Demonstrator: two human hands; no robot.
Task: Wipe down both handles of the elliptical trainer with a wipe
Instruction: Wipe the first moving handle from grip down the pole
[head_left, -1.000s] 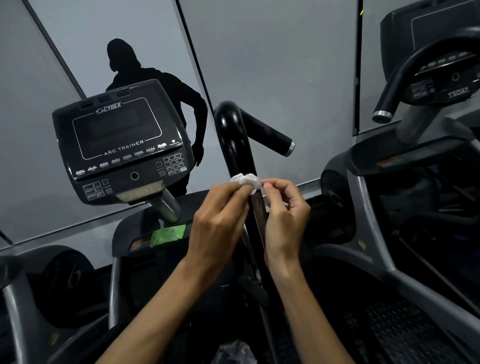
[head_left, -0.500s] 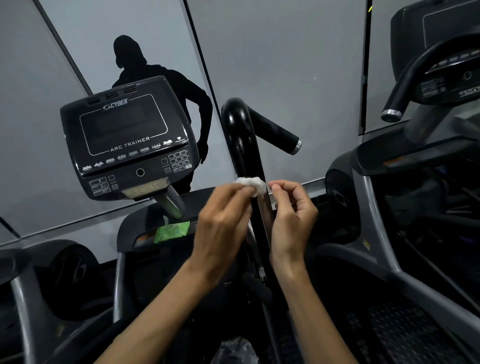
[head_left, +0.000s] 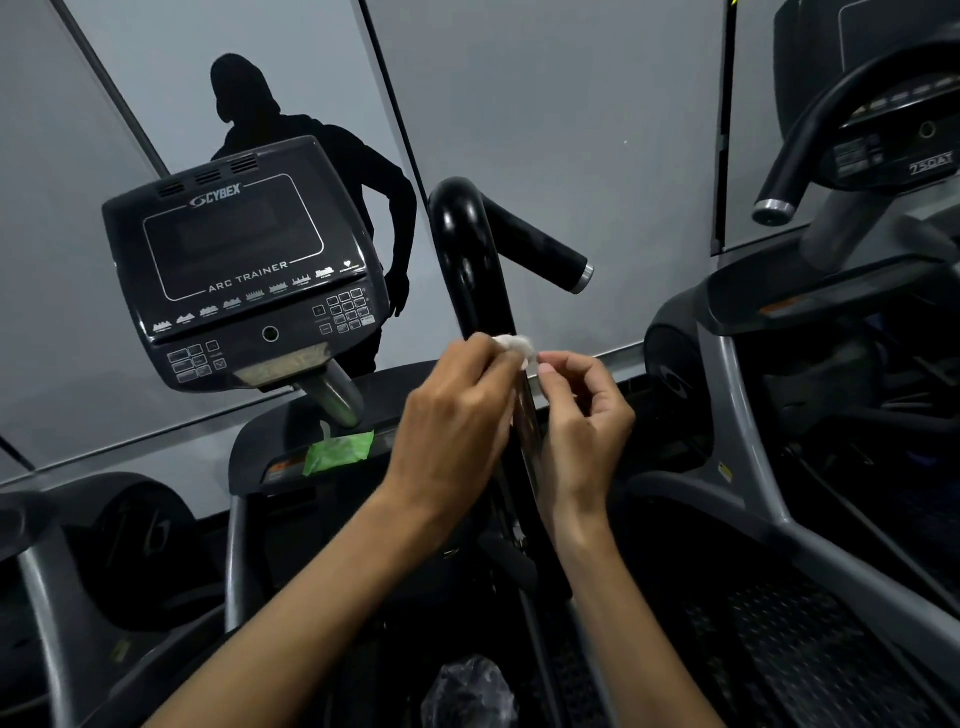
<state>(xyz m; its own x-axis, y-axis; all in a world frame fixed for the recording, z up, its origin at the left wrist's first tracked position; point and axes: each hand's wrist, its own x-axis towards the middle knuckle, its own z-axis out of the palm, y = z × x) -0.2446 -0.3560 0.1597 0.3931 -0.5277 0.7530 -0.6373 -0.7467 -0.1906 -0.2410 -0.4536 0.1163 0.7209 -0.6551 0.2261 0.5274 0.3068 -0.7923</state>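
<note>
A glossy black handle (head_left: 470, 260) of the elliptical trainer rises in the middle of the view and bends right into a grip with a silver end cap (head_left: 584, 275). My left hand (head_left: 457, 421) pinches a small crumpled white wipe (head_left: 517, 347) against the handle's upright. My right hand (head_left: 582, 421) is just right of the upright, fingers curled, its fingertips close to the wipe; whether they touch it I cannot tell. The trainer's other handle is out of view.
The black console (head_left: 249, 270) marked Arc Trainer stands to the left, with a green packet (head_left: 337, 452) on the shelf below it. A second machine's handle (head_left: 810, 150) and grey frame (head_left: 753, 457) fill the right side. A crumpled clear bag (head_left: 470, 693) lies at the bottom.
Both hands and the wipe stay at the same spot on the upright. My right fingertips have drawn slightly away from the wipe. The camera has shifted a little.
</note>
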